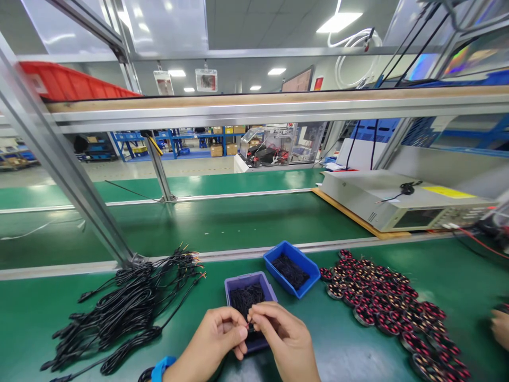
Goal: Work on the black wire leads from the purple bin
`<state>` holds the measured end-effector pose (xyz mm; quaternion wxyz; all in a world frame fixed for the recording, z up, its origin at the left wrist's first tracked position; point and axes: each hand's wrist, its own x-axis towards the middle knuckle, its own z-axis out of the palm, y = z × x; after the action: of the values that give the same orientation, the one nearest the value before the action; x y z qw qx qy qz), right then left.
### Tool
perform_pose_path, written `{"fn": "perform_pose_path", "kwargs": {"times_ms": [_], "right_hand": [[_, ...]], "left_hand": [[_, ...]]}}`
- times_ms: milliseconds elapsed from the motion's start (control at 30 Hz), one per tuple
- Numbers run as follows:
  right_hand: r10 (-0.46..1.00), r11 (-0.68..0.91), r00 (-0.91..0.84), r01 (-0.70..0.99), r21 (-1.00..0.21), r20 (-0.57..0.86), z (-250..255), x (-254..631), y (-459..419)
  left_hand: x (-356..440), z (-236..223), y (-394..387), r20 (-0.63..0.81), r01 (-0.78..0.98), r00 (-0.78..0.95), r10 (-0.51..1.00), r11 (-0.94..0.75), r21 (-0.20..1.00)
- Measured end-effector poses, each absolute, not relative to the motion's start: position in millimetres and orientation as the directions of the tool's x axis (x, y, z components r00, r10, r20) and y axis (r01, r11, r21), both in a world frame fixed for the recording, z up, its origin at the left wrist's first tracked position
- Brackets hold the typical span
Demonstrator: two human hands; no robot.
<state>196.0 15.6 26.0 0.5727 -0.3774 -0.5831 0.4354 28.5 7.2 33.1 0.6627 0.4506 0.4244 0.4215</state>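
The left hand (222,334) and right hand (284,337) meet over the near part of the purple bin (250,275), each grip pinched at the fingertips on a small dark piece (250,320), mostly hidden by the fingers. Such fine work likely wants a light pinch, steady wrists and fingers angled so the piece shows. Forearms are best held clear of the cables (133,302) to the left and coils (387,321) to the right.
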Motion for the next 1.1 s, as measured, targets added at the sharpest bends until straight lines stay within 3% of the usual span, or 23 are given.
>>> {"fn": "perform_pose_path", "kwargs": {"times_ms": [700,933,1100], "right_hand": [[0.912,0.406,-0.079,0.018,-0.914,0.403,25,197,16],[0.752,0.659,-0.187,0.169,-0.733,0.633,34,202,22],[0.684,0.728,-0.207,0.253,-0.637,0.700,21,214,24]], "left_hand": [[25,23,10,-0.132,-0.162,0.298,0.945,0.187,0.969],[29,26,10,-0.121,-0.261,0.260,0.958,0.190,0.946],[31,20,14,-0.139,-0.303,0.327,0.935,0.242,0.922]]}}
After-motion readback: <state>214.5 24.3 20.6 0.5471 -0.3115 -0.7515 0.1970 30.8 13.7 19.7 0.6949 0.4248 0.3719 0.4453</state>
